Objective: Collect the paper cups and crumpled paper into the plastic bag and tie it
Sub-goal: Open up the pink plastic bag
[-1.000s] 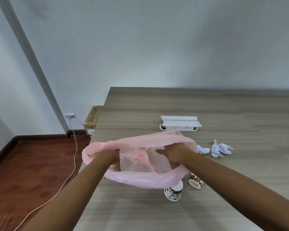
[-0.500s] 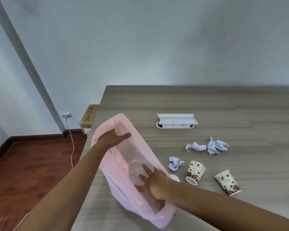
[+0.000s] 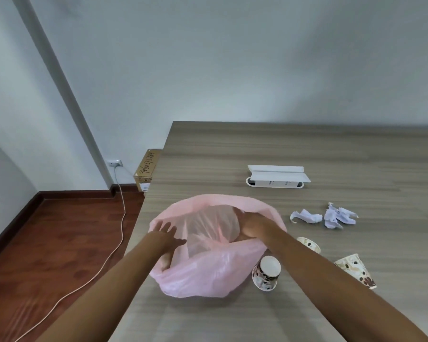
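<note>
The pink plastic bag [image 3: 208,275] lies on the table with its mouth spread wide towards me. My left hand [image 3: 168,236] is inside the left rim, fingers straight and splayed against the plastic. My right hand [image 3: 253,228] is inside the right rim, fingers curled round the plastic there. A patterned paper cup [image 3: 267,272] stands upside down just right of the bag. A second cup [image 3: 309,244] shows partly behind my right forearm, and a third cup [image 3: 356,269] lies on its side further right. Two crumpled papers [image 3: 305,216] [image 3: 339,217] lie beyond the cups.
A white power-strip box [image 3: 277,180] sits further back on the wooden table [image 3: 232,149]. The table's left edge runs close beside the bag. Below it are a red-brown floor with a white cable [image 3: 120,233] and a cardboard box [image 3: 146,169] against the wall.
The bag has gone from held up and tilted to lying low with its mouth spread. My left hand came down to the left rim; my right hand moved up to the right rim.
</note>
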